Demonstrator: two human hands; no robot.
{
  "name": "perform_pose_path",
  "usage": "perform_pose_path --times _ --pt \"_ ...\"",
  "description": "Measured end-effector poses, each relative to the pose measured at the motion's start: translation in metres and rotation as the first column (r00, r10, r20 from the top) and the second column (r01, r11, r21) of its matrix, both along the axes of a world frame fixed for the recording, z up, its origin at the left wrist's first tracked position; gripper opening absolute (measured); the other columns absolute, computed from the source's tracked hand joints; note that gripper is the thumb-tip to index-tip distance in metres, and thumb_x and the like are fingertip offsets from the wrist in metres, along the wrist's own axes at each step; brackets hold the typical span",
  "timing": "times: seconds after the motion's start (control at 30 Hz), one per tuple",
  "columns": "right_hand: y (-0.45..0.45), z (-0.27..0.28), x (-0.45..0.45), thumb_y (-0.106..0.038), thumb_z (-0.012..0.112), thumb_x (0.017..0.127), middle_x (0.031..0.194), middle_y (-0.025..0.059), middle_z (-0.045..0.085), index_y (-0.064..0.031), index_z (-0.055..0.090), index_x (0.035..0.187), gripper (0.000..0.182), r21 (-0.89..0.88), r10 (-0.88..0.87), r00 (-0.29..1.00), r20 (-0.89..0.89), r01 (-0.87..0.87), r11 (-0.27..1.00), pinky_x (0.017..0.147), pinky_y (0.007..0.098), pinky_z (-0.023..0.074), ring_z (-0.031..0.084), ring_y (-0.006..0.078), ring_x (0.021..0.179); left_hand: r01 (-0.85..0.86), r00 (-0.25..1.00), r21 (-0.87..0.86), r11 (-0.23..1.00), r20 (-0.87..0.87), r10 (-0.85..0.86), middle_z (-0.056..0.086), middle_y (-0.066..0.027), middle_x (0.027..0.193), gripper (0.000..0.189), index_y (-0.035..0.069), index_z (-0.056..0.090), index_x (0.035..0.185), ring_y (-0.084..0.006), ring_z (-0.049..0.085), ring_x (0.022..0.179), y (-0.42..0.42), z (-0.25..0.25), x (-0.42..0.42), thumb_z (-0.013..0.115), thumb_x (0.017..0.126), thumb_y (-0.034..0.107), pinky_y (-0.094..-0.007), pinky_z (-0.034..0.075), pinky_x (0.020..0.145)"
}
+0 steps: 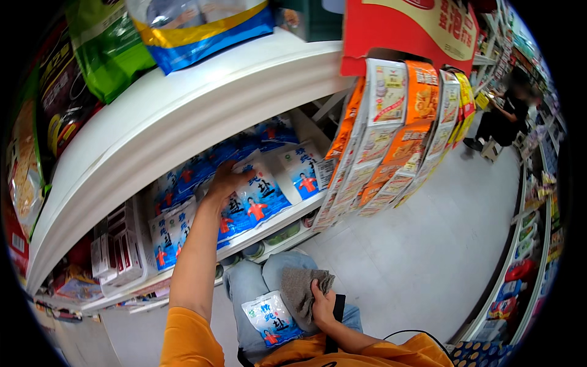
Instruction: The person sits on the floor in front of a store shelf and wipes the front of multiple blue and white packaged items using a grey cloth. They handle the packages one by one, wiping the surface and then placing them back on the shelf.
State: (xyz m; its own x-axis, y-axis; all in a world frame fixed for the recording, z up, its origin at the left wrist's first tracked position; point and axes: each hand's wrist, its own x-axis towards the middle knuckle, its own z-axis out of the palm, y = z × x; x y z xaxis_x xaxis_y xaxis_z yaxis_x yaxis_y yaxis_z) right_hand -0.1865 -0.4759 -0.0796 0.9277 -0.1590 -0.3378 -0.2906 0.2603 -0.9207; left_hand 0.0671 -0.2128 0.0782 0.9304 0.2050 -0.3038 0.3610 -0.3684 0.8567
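Observation:
My left hand reaches into a white shelf and grips the upper left edge of a blue-and-white plastic bag of salt. That bag leans among several matching bags, with one salt bag to its right and more salt bags to its left. Over my lap, my right hand holds a folded grey-brown cloth. Another salt bag lies flat across my jeans, left of the cloth.
The upper shelf's white edge overhangs my left hand. Strips of hanging snack packets jut into the aisle at right. White boxes stand left of the salt. Farther along the tiled floor, a person sits by the opposite shelves.

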Motion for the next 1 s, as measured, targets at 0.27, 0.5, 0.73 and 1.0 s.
perform_pose_path --times 0.27,0.5,0.73,1.0 --pt "-0.002 -0.007 -0.003 -0.025 0.064 0.098 0.087 0.0003 0.066 0.0023 0.068 0.097 0.027 0.013 -0.030 1.000 0.005 0.030 0.999 0.076 0.0281 0.0460 0.055 0.0084 0.083 -0.112 0.892 0.759 0.641 0.361 -0.271 0.065 -0.0174 0.118 0.045 0.005 0.068 0.112 -0.0390 0.063 0.105 -0.026 -0.042 0.031 0.077 0.076 0.029 -0.0435 0.051 0.091" --pt "0.007 -0.008 -0.005 -0.028 0.064 0.098 0.074 0.0011 0.061 0.0015 0.066 0.089 0.031 -0.057 -0.028 0.998 0.051 0.031 0.998 0.070 0.0282 0.0452 0.052 0.0080 0.075 -0.053 0.984 0.146 0.988 0.178 0.026 0.064 -0.0145 0.076 0.033 -0.004 0.067 0.091 -0.0248 0.060 0.066 -0.088 -0.090 0.076 0.076 0.077 0.025 -0.0379 0.047 0.061" --pt "0.004 -0.005 -0.005 -0.024 0.063 0.098 0.070 0.0031 0.055 0.0020 0.063 0.086 0.029 -0.054 -0.033 0.998 0.046 0.036 0.998 0.065 0.0304 0.0437 0.047 0.0093 0.070 -0.158 0.979 0.073 0.985 -0.116 0.165 0.071 -0.0201 0.100 0.060 -0.011 0.064 0.110 -0.0254 0.068 0.071 -0.125 -0.060 0.088 0.080 0.075 0.035 -0.0346 0.053 0.057" --pt "0.005 0.005 -0.006 -0.025 0.062 0.099 0.068 0.0040 0.054 0.0039 0.061 0.085 0.032 -0.127 0.010 0.998 0.061 -0.002 0.992 0.064 0.0311 0.0435 0.045 0.0097 0.069 -0.125 0.992 0.275 0.953 0.045 0.117 0.064 -0.0249 0.120 0.063 -0.006 0.060 0.121 -0.0373 0.061 0.109 -0.119 -0.090 0.103 0.073 0.076 0.036 -0.0406 0.047 0.089"
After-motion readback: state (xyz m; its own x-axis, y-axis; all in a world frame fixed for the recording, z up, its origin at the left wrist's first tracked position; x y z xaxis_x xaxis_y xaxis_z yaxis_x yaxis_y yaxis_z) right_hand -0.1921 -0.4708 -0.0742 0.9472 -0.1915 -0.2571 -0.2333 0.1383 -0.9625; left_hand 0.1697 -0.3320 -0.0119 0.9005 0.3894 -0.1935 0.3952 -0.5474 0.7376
